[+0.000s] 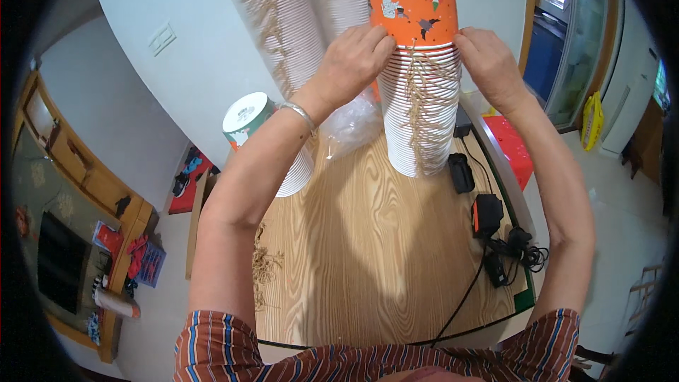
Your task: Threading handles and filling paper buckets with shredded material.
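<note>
Head view: left hand (357, 56) and right hand (488, 64) pressed against opposite sides of a tall stack of paper cups (421, 92), fingers curled and pinching at the seam where the orange-and-teal printed top cup (414, 0) meets the white rims below. Stack upright on the wooden table (368, 240), between the two hands, its base near the table's far edge. Straw-coloured string tassels (419, 110) hanging down the front of the stack. Silver bangle (300, 113) on the left wrist. Two plastic-sleeved cup stacks (283, 21) leaning behind; a shorter cup stack (265, 141) lying at left. Crumpled clear plastic (350, 124) under the left wrist. Black chargers and cables (488, 219) along the right edge. Striped sleeves at the bottom.
</note>
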The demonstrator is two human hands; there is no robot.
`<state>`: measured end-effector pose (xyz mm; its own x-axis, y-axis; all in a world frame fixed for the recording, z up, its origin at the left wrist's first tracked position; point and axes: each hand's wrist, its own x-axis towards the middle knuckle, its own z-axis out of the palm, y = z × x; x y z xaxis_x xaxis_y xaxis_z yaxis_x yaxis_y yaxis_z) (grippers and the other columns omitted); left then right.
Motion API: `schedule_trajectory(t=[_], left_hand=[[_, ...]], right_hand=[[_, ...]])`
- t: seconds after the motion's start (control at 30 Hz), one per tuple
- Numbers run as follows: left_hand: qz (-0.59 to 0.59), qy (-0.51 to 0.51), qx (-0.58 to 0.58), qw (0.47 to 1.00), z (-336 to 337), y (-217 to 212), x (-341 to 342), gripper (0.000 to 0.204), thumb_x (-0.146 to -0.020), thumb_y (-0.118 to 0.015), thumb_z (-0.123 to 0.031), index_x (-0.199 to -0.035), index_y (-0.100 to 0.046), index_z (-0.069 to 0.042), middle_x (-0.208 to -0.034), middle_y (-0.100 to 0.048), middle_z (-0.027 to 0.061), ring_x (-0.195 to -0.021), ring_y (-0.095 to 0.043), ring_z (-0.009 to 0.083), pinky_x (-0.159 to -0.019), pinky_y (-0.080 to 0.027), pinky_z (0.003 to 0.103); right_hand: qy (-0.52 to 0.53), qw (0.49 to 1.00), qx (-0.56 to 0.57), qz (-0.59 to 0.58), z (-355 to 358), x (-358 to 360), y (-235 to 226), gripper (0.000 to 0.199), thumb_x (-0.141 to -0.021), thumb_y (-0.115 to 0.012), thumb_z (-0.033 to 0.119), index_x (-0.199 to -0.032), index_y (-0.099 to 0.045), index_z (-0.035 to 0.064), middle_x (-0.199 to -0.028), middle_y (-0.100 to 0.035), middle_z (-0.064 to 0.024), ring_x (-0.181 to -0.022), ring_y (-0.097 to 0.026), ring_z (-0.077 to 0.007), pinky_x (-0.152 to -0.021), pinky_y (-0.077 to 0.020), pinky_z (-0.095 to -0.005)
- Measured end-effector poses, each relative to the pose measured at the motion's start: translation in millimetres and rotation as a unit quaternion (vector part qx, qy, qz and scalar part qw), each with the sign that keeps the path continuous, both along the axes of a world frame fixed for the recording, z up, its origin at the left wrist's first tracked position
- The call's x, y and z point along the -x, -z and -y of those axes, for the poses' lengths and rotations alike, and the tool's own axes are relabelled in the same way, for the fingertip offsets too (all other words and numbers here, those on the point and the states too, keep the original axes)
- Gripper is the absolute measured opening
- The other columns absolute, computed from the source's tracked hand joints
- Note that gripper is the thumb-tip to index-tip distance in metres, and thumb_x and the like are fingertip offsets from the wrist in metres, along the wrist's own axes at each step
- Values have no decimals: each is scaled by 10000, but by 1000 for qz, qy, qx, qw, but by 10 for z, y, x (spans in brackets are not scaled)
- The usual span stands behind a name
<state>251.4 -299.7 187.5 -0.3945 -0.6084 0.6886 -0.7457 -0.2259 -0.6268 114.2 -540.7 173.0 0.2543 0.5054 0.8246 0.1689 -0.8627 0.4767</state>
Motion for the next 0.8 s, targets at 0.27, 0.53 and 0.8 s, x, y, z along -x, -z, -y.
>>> schedule_trajectory(t=[0.27,0.53,0.8], left_hand=[[-4,18,17,1000,34,54,6,139,-774,-593,-63,-898,-534,-47,-844,-542,80,-792,-598,242,-682,-508,343],[-61,24,44,997,33,92,42,129,-784,-603,-60,-875,-513,-55,-822,-530,81,-780,-597,259,-674,-518,360],[-93,14,24,995,14,61,14,197,-795,-645,-66,-957,-536,-48,-928,-584,101,-845,-618,283,-706,-526,374]], right_hand=[[-64,987,-146,-12,-298,33,304,205,-805,-646,11,-990,-559,1,-952,-591,-151,-854,-613,-324,-745,-493,-401],[-101,956,-270,-46,-568,-69,371,175,-807,-646,-3,-944,-538,17,-896,-533,-141,-820,-584,-352,-709,-482,-433],[-85,943,-315,-70,-703,-90,355,143,-827,-634,13,-917,-524,16,-894,-530,-149,-800,-598,-378,-677,-480,-462]])
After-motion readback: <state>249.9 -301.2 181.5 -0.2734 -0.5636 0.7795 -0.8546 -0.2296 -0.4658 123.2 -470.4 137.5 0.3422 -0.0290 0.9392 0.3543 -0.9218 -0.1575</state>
